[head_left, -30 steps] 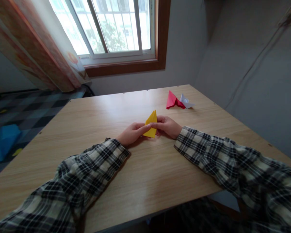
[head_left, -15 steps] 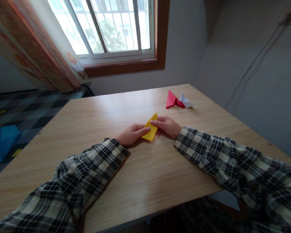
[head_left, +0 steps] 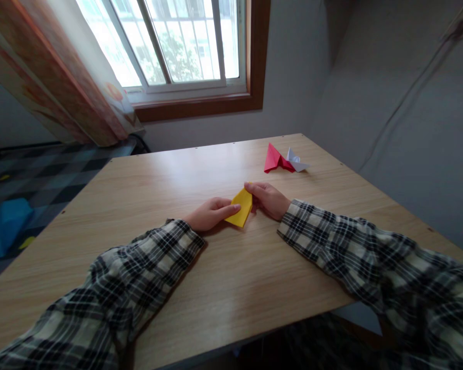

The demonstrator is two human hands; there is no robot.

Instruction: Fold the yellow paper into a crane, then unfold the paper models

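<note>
A small piece of folded yellow paper [head_left: 239, 209] is held between my two hands, over the middle of the table. My left hand [head_left: 209, 213] pinches its left side, thumb lying on top and the other fingers mostly hidden. At the paper's upper right corner, my right hand [head_left: 268, 198] grips with thumb and fingers closed on it. Folded fingertips of the right hand show just beside the paper's right edge.
Farther back on the wooden table [head_left: 170, 180] stand a red folded paper [head_left: 273, 158] and a white folded paper [head_left: 296, 161], touching. A blue folded paper [head_left: 7, 226] lies on the checked surface to the left. A window [head_left: 185, 43] is behind the table.
My right thumb has moved from the middle of the yellow paper up to its top corner. That corner no longer sticks up as a point; the left hand stays nearly in place.
</note>
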